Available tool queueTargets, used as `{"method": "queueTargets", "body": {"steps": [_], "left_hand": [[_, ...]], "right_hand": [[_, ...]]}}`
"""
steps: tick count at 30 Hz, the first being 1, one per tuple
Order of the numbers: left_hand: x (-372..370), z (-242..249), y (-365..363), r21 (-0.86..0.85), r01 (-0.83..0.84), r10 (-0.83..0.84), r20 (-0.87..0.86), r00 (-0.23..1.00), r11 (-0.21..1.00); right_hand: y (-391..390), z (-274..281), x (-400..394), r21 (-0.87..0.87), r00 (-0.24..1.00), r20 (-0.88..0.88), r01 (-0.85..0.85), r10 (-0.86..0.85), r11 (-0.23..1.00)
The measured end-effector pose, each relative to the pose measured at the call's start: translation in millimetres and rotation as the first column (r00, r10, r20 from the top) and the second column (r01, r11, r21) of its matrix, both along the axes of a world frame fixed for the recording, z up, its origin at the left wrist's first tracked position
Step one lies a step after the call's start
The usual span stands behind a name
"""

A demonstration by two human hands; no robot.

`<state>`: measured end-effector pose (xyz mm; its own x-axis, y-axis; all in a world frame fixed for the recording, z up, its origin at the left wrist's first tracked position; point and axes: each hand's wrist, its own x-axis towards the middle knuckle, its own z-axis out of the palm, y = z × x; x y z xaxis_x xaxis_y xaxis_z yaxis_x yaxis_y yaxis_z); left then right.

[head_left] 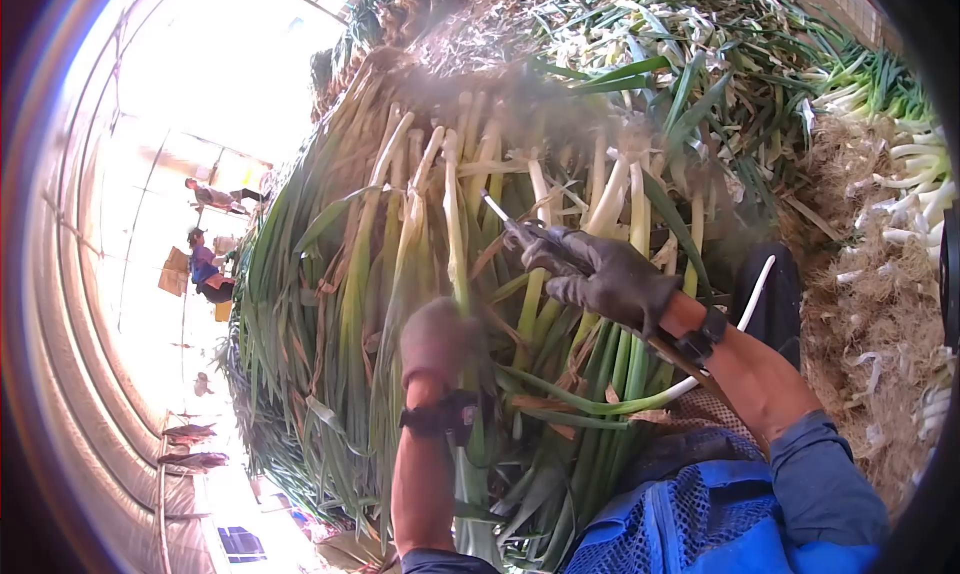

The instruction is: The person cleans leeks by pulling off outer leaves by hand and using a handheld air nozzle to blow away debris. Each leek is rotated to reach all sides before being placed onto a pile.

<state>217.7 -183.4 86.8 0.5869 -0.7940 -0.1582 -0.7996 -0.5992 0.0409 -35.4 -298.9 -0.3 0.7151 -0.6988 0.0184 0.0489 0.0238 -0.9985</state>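
My left hand (440, 339), in a dark glove and blurred, is closed around the stem of a long green onion (452, 229). Its pale end points away from me, and leaves trail below my wrist. To the right, my gloved right hand (605, 274) grips a slim dark tool (500, 212) with a narrow pale tip, reaching out over the stalks. Under both hands lies a thick heap of green onions (350, 264), pale ends pointing away from me. A loose green onion (650, 402) curves across beneath my right forearm.
Rooted green onions (925, 169) and a mass of dry roots (850, 274) lie at the right. Cut leaves (690, 34) pile up at the back. Two people (207, 266) are far off at the left, near cardboard boxes (173, 272), beside a sheeted wall (90, 414).
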Motion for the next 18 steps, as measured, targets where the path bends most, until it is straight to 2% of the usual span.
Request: {"method": "queueTargets", "body": {"steps": [2,5,6,9,12,14,15,18], "left_hand": [[-3.0,-9.1,3.6,-0.031,-0.017,0.016,-0.039,0.999,0.999],[-12.6,-15.2,8.0,-0.052,-0.02,0.016,-0.079,0.997,0.998],[-15.4,-15.8,8.9,-0.058,-0.011,0.006,-0.073,0.997,0.998],[-18.3,-15.7,11.4,-0.073,0.011,-0.016,-0.075,0.997,0.997],[-13.0,-18.3,12.5,-0.1,-0.01,-0.004,-0.137,0.991,0.995],[-10.4,-20.8,13.7,-0.126,-0.05,0.023,-0.207,0.978,0.991],[-4.2,-26.1,16.6,-0.191,-0.085,0.022,-0.308,0.951,0.978],[19.6,-32.7,21.8,-0.325,-0.208,-0.016,-0.572,0.82,0.923]], "right_hand": [[-13.9,-2.4,10.4,-0.135,0.997,-0.077,-0.008,-0.003,0.991],[-35.3,29.3,36.5,-0.216,0.937,-0.345,-0.033,-0.044,0.976],[-45.1,19.1,54.3,-0.229,0.957,-0.274,0.034,-0.098,0.973],[-74.7,27.5,90.5,-0.296,0.916,-0.385,-0.011,-0.109,0.955],[-86.9,34.5,106.5,-0.305,0.944,-0.276,0.094,-0.183,0.948],[-85.7,34.3,106.6,-0.348,0.935,-0.315,0.043,-0.16,0.936],[-84.3,32.8,104.3,-0.369,0.93,-0.337,0.015,-0.148,0.929],[-61.5,34.4,70.7,-0.148,0.953,-0.299,-0.086,0.038,0.985]]}}
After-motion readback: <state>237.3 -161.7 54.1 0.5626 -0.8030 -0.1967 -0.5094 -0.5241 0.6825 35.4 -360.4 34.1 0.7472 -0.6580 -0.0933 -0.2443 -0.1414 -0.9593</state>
